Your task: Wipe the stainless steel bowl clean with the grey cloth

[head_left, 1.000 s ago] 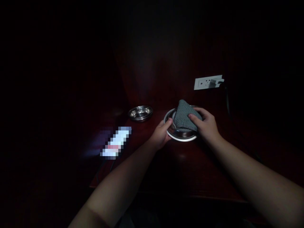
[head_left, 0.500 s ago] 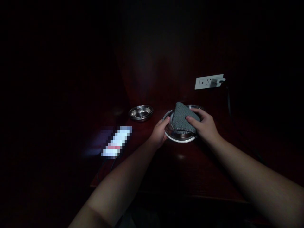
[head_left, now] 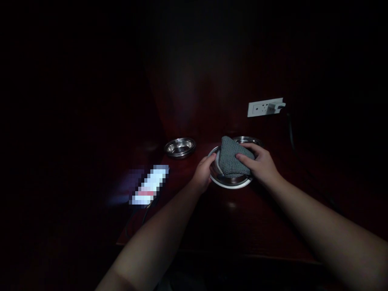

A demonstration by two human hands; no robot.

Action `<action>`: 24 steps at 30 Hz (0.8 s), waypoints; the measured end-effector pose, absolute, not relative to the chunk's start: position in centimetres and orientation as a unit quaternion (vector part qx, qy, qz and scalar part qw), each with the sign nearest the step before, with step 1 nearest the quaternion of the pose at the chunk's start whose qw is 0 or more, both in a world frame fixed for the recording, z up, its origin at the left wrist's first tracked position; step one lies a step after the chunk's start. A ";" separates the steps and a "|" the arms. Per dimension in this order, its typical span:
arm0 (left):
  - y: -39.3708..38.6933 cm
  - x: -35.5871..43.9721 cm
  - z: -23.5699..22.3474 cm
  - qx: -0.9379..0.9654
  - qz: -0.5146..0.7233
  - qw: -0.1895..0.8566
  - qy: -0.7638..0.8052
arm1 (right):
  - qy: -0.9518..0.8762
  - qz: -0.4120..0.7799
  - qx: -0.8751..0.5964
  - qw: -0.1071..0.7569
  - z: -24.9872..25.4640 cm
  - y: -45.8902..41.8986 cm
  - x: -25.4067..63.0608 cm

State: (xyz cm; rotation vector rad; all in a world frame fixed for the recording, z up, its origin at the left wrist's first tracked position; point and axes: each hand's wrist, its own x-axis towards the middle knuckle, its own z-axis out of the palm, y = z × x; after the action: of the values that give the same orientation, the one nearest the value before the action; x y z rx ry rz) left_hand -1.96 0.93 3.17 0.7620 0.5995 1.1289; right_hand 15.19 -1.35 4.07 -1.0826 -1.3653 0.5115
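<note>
My left hand (head_left: 204,171) grips the left rim of a shiny metal bowl (head_left: 232,186), thumb over the edge and fingers below. In my right hand (head_left: 260,161) is a folded grey-green cloth (head_left: 232,157), pinched between thumb and fingers. The cloth lies over the inside of the bowl and hides most of it. Behind the cloth and my right fingers, another metal bowl (head_left: 250,140) shows in part.
At the back left of the dark red table (head_left: 233,226) stand stacked metal bowls (head_left: 180,148). A phone with a lit, blurred screen (head_left: 150,188) is at the left, a cable beside it. On the wall at right is a socket panel (head_left: 257,109) with a plug and cord.
The whole view has shifted slightly, so most things sit a little lower. The cloth has moved slightly within the bowl; both hands keep their hold.
</note>
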 end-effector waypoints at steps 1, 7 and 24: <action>0.9 -2.0 3.2 0.347 0.513 0.736 0.274 | -0.594 0.220 -0.471 0.614 4.0 -1.3 15.2; 0.4 -1.8 2.9 0.352 0.524 0.729 0.266 | -0.577 0.229 -0.483 0.617 3.6 -1.0 15.5; 0.4 -2.0 2.6 0.436 0.473 0.694 0.322 | -0.595 0.118 -0.492 0.625 3.9 -1.2 15.6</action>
State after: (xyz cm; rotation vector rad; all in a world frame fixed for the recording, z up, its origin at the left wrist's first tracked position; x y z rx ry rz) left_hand -1.98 0.38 2.59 0.9739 0.7184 1.0561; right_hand 15.57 -1.20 3.88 -1.1279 -1.3651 0.2700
